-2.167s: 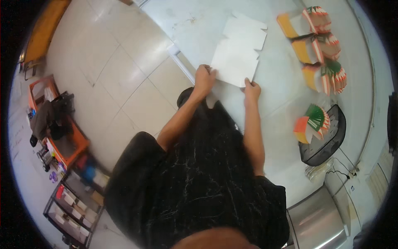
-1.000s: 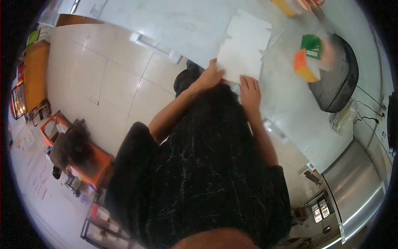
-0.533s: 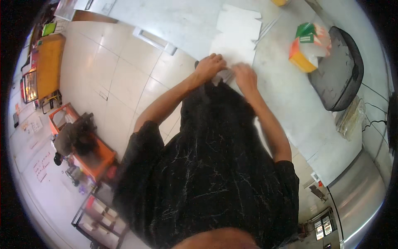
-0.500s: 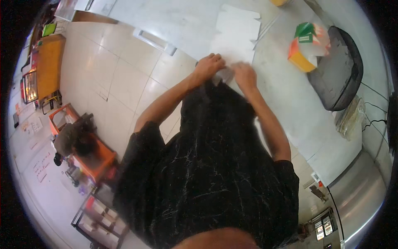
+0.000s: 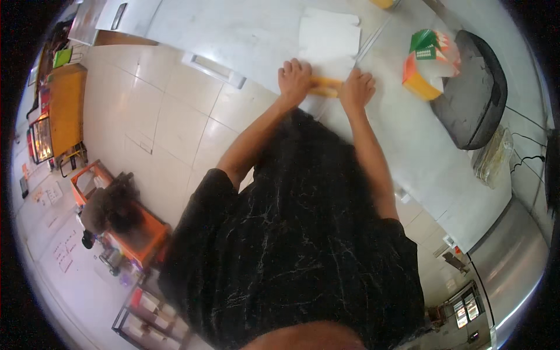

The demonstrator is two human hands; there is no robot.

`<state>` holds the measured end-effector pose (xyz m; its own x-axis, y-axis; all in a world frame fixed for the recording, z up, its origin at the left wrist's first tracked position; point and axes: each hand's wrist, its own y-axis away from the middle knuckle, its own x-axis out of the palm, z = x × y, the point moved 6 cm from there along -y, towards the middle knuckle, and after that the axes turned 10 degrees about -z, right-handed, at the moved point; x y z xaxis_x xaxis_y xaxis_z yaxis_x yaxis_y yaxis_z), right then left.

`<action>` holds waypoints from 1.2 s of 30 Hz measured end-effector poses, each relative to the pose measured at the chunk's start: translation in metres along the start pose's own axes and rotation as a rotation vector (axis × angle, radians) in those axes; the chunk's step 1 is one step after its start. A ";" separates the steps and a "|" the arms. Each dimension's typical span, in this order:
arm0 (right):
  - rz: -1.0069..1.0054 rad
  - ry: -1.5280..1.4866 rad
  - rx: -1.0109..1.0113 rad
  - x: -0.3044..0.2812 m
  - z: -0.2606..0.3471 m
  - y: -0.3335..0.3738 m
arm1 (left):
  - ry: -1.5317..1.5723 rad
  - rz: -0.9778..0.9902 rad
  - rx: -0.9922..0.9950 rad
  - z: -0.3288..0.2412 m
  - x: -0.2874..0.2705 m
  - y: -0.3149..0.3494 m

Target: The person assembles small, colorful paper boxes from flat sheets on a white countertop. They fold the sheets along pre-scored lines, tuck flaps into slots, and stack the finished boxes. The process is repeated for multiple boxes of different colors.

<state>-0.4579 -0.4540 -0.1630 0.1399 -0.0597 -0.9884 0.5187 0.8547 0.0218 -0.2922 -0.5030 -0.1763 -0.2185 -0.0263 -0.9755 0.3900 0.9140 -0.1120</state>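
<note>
A paper carton piece [image 5: 325, 86], yellow-orange on the side that shows, is stretched between my two hands at the table edge and smeared by motion. My left hand [image 5: 296, 81] grips its left end, fingers curled. At the other end, my right hand [image 5: 357, 91] is closed on it as well. Just beyond them, white flat carton blanks [image 5: 331, 34] with notched edges lie on the table; I cannot tell whether the yellow piece is joined to them. To the right stand folded cartons [image 5: 424, 73] in red, yellow and green.
The white table [image 5: 402, 131] runs along the front and right. On it lie a dark grey padded bag [image 5: 466, 99] and a plastic-wrapped stack [image 5: 493, 157], with cables behind. A steel surface [image 5: 510, 262] is at the lower right. Orange crates [image 5: 143, 233] stand on the left floor.
My hands have moved apart, and the right one slightly right. A yellow-orange carton face now shows between them, where a pale blurred piece was before.
</note>
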 end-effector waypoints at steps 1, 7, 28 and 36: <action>0.006 -0.015 -0.005 0.002 0.002 0.000 | 0.028 0.004 -0.015 0.002 0.004 0.000; -0.041 -0.238 -0.159 -0.002 -0.012 0.006 | 0.295 -0.007 0.118 0.010 0.009 0.015; 0.168 -0.749 -0.777 -0.018 -0.020 0.067 | 0.591 0.405 0.815 0.037 -0.029 0.044; 0.331 -0.863 -0.486 0.003 -0.033 0.050 | 0.713 0.386 0.623 0.043 -0.014 0.014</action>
<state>-0.4589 -0.3943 -0.1695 0.8678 0.0309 -0.4960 -0.0239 0.9995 0.0204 -0.2456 -0.5073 -0.1723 -0.3820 0.6582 -0.6487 0.8977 0.4311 -0.0912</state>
